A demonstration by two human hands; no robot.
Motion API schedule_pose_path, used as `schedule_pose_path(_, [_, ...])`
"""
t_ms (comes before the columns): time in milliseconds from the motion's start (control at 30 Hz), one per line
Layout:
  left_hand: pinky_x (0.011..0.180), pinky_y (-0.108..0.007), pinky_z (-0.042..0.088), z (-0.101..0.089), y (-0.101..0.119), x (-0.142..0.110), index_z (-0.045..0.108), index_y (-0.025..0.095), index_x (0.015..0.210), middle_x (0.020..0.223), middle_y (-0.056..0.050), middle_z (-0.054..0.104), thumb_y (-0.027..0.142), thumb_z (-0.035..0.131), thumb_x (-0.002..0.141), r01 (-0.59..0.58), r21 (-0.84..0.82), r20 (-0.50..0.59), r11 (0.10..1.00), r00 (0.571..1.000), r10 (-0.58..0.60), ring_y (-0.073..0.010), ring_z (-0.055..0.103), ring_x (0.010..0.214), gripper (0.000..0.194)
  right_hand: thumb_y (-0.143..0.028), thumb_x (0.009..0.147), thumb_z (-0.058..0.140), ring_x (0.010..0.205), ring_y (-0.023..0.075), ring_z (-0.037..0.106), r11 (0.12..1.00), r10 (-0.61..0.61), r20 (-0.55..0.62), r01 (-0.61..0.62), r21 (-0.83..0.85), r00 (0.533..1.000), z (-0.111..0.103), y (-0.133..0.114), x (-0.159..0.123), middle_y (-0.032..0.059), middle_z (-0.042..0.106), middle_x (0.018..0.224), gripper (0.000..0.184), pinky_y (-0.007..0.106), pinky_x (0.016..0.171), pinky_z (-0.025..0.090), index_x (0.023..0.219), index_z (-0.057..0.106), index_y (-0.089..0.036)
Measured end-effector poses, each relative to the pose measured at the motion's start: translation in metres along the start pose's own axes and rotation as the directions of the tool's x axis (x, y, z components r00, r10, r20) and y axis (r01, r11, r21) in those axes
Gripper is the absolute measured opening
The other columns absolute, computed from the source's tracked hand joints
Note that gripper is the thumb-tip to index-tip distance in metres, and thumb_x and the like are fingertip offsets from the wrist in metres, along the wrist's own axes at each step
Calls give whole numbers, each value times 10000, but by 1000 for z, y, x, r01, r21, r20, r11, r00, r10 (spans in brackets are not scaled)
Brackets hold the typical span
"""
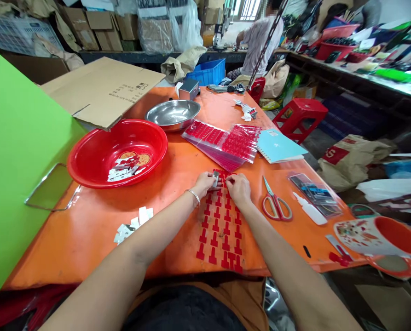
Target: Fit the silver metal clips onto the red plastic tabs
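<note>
- Left hand (203, 185), thin silver bangle (193, 196) on the wrist: fingers (209, 183) narrow, pinching a small white-and-silver metal tab (215, 179) upright, right at the fingertips.
- Right hand (239, 189): fingers (230, 181) narrow too, bunched on the top end of the rows of flat red T-shaped pieces (219, 225), though which single piece is hard to tell from this angle.
- Those red pieces: neat rows running straight back from just under both sets of fingers, flat on the orange tabletop surface (88, 243).
- Just left of the fingers: wide round red plastic basin (146, 134), with a heap of white-and-silver metal tabs (124, 168) inside.
- Down and left of the fingers: loose scatter of similar white tabs (132, 225), flat on the surface.
- Ahead of the fingers: clear plastic sheets of red pieces (222, 145), with a shiny stainless steel bowl (173, 115) further back.
- Right of the fingers: red-handled steel scissors (276, 204), plus a white plastic squeeze bottle (309, 209) lying on its side just beyond.
- Ahead and right of the fingers: pale blue spiral notebook (279, 145).
- Far beyond the fingers: co-worker in a pale shirt (262, 46), busy at a back bench.
</note>
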State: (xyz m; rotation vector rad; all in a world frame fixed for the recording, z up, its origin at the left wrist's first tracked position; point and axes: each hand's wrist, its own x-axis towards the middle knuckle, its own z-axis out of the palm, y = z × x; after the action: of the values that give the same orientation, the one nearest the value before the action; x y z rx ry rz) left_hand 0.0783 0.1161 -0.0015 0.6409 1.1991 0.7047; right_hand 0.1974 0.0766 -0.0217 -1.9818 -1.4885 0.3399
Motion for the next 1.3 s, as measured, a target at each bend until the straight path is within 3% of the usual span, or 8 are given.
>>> schedule_pose_path(233, [665, -312, 555, 1, -2, 3, 498, 114, 846, 755, -59, 644, -42, 473, 811, 9, 0, -14, 1000, 1000, -9, -120, 629, 580, 161, -209, 672, 522, 716, 192, 523, 974, 45, -46, -34, 225, 998, -5, 6, 2, 43, 587, 742, 62, 347, 721, 419, 645, 576, -191])
schedule_pose_path(467, [643, -282, 554, -1, 5, -4, 533, 83, 832, 683, -51, 629, -56, 500, 791, 6, -4, 30, 1000, 1000, -6, -116, 624, 562, 149, -351, 674, 604, 595, 143, 529, 864, 121, -50, -80, 497, 991, -18, 7, -15, -1, 588, 663, 186, 288, 585, 455, 751, 561, -188])
schedule_pose_path(600, [641, -234, 544, -13, 13, -31, 576, 64, 812, 704, -61, 647, -109, 527, 743, -44, -40, 116, 998, 992, 48, -105, 636, 585, 193, -378, 601, 726, 510, 104, 490, 703, 171, 48, -157, 694, 984, -26, -8, -40, -43, 557, 607, 290, 252, 517, 432, 740, 549, -194])
schedule_pose_path(700, [653, -232, 547, -28, 6, -61, 602, 65, 865, 732, -58, 665, -111, 552, 722, -70, -67, 150, 995, 986, 80, -104, 643, 600, 232, -358, 578, 767, 492, 90, 478, 592, 175, 139, -217, 776, 975, -30, -24, -60, -54, 551, 595, 315, 233, 497, 413, 733, 545, -196])
schedule_pose_path(967, [635, -220, 539, -64, -37, -121, 657, 80, 913, 714, -48, 698, 5, 648, 693, -43, -137, 227, 990, 971, 73, -105, 644, 577, 232, -313, 639, 721, 636, 133, 568, 601, 88, 228, -234, 764, 970, -23, -60, -105, -7, 592, 723, 240, 262, 574, 485, 758, 546, -199])
schedule_pose_path(1300, [646, -214, 535, -73, -48, -132, 666, 81, 953, 763, -54, 713, 95, 697, 663, -81, -148, 247, 986, 962, 116, -104, 644, 609, 292, -307, 664, 712, 667, 142, 586, 633, 77, 234, -229, 740, 969, -20, -67, -122, 2, 598, 742, 225, 265, 584, 501, 768, 546, -198])
